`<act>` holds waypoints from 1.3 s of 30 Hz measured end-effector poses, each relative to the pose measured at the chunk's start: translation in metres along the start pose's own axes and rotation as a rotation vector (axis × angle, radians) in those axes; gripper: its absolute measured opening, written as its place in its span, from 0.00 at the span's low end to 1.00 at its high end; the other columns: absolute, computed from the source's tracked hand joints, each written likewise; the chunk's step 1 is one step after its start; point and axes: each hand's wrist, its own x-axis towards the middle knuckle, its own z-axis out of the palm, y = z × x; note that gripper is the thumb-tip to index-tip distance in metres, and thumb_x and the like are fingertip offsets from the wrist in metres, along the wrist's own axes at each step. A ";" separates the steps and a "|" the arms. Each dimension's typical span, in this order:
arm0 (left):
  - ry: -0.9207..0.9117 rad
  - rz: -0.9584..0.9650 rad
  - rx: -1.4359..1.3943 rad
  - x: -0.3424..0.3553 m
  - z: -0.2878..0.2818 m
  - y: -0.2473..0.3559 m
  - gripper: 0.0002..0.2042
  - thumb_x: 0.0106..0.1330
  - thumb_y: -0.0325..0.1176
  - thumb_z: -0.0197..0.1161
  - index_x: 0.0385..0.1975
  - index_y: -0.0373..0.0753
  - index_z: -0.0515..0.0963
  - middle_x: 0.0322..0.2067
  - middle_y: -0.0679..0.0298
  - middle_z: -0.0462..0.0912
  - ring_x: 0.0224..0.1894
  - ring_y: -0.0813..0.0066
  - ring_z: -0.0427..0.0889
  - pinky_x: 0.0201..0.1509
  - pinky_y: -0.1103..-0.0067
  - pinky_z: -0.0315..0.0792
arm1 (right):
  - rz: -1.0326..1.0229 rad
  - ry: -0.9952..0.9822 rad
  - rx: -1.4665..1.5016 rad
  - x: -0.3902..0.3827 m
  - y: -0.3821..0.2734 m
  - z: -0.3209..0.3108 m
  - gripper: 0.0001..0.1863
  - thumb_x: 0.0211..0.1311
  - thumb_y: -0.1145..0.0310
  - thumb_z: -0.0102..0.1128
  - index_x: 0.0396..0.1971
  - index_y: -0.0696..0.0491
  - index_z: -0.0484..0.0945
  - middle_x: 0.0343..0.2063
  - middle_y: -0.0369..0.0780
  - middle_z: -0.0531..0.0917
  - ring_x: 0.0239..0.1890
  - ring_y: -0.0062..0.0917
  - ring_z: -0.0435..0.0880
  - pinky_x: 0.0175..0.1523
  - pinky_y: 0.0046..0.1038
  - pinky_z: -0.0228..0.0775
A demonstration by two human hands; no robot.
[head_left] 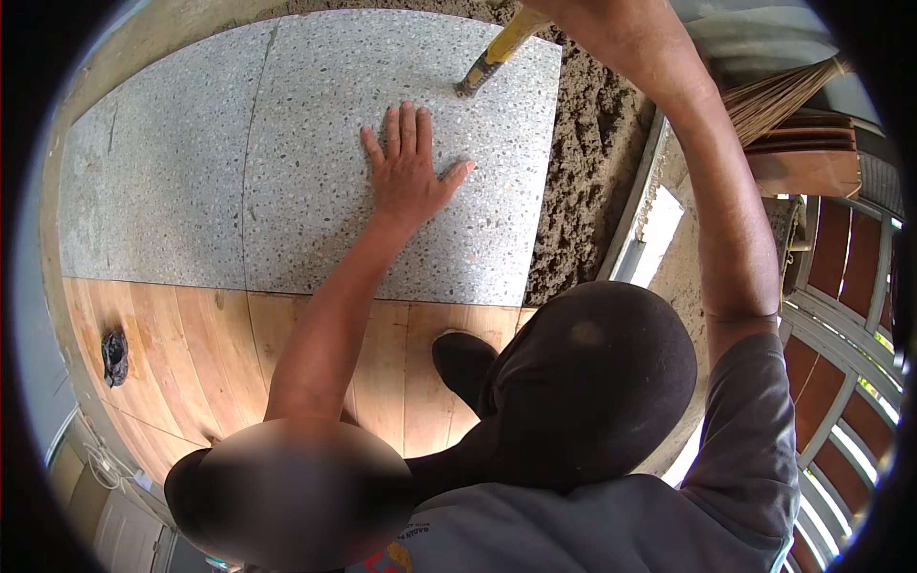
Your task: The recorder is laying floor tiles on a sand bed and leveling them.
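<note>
My left hand (411,177) lies flat with its fingers spread on a grey speckled terrazzo tile (334,210). At the top edge, my right hand (611,33) is closed around a yellow tool handle with a dark lower end (499,53). That lower end rests on or just above the tile, beyond my left fingertips. The rest of the tool and most of my right fingers are cut off by the frame. A second terrazzo tile (162,181) lies to the left, with a thin joint between the two.
Rough wet-looking mortar (587,172) borders the tile's right and far sides. Wood-look flooring (382,363) runs along the near side, with a crumpled black scrap (115,358) on it. My bent knee (611,372) is close by. A stick broom (783,100) and brown stacked pieces (807,158) sit at right.
</note>
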 end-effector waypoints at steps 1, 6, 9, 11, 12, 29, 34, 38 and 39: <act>-0.040 -0.009 0.009 0.001 -0.001 0.001 0.53 0.71 0.75 0.51 0.78 0.28 0.58 0.80 0.43 0.53 0.84 0.44 0.43 0.79 0.34 0.28 | 0.032 -0.018 -0.025 0.001 -0.002 -0.001 0.30 0.69 0.74 0.60 0.72 0.59 0.73 0.38 0.52 0.90 0.23 0.20 0.80 0.29 0.24 0.79; -0.071 -0.032 0.005 0.032 -0.006 0.013 0.57 0.66 0.79 0.52 0.80 0.32 0.54 0.81 0.43 0.51 0.84 0.41 0.42 0.77 0.29 0.30 | 0.151 -0.129 -0.086 0.014 -0.006 -0.004 0.30 0.68 0.72 0.61 0.71 0.59 0.74 0.39 0.49 0.91 0.26 0.21 0.82 0.33 0.28 0.82; -0.155 -0.042 0.045 0.053 -0.004 0.023 0.59 0.62 0.82 0.52 0.82 0.40 0.52 0.82 0.43 0.48 0.84 0.38 0.41 0.74 0.23 0.33 | 0.080 -0.080 -0.046 0.020 0.004 -0.004 0.29 0.69 0.73 0.61 0.70 0.60 0.74 0.35 0.46 0.89 0.26 0.21 0.80 0.31 0.26 0.79; -0.226 -0.046 0.109 0.062 -0.004 0.025 0.59 0.61 0.84 0.51 0.83 0.46 0.51 0.82 0.43 0.46 0.84 0.36 0.40 0.72 0.20 0.36 | 0.179 -0.131 -0.020 0.019 0.019 -0.012 0.29 0.70 0.74 0.60 0.70 0.61 0.74 0.34 0.45 0.88 0.25 0.21 0.80 0.29 0.25 0.78; -0.248 -0.040 0.128 0.063 -0.005 0.026 0.58 0.60 0.85 0.50 0.83 0.49 0.51 0.82 0.43 0.45 0.84 0.35 0.40 0.70 0.19 0.37 | 0.215 -0.036 0.141 0.019 0.027 -0.012 0.27 0.70 0.75 0.60 0.69 0.62 0.75 0.32 0.44 0.87 0.24 0.20 0.78 0.26 0.23 0.75; -0.423 -0.040 0.171 0.076 -0.024 0.032 0.55 0.62 0.82 0.53 0.84 0.55 0.49 0.82 0.40 0.45 0.83 0.32 0.41 0.68 0.17 0.43 | 0.249 0.039 0.027 0.032 0.068 -0.025 0.11 0.70 0.77 0.60 0.48 0.61 0.83 0.26 0.38 0.82 0.24 0.19 0.76 0.26 0.23 0.71; -0.465 -0.044 0.189 0.077 -0.026 0.034 0.56 0.61 0.84 0.49 0.84 0.56 0.47 0.82 0.40 0.43 0.83 0.30 0.40 0.68 0.17 0.42 | 0.092 0.073 0.001 0.037 0.080 -0.018 0.14 0.68 0.78 0.61 0.51 0.62 0.83 0.26 0.38 0.82 0.23 0.19 0.75 0.27 0.24 0.72; -0.433 -0.039 0.177 0.076 -0.028 0.034 0.54 0.63 0.81 0.53 0.84 0.54 0.50 0.82 0.41 0.45 0.83 0.33 0.41 0.68 0.17 0.44 | 0.191 0.037 0.029 0.037 0.089 -0.015 0.20 0.68 0.78 0.61 0.59 0.63 0.82 0.28 0.40 0.84 0.23 0.19 0.76 0.26 0.23 0.73; -0.436 -0.040 0.181 0.075 -0.029 0.035 0.55 0.63 0.81 0.53 0.84 0.54 0.50 0.82 0.41 0.45 0.83 0.33 0.42 0.68 0.17 0.44 | 0.136 0.071 0.038 0.037 0.090 -0.014 0.21 0.69 0.78 0.61 0.61 0.63 0.81 0.28 0.40 0.84 0.23 0.19 0.76 0.26 0.23 0.73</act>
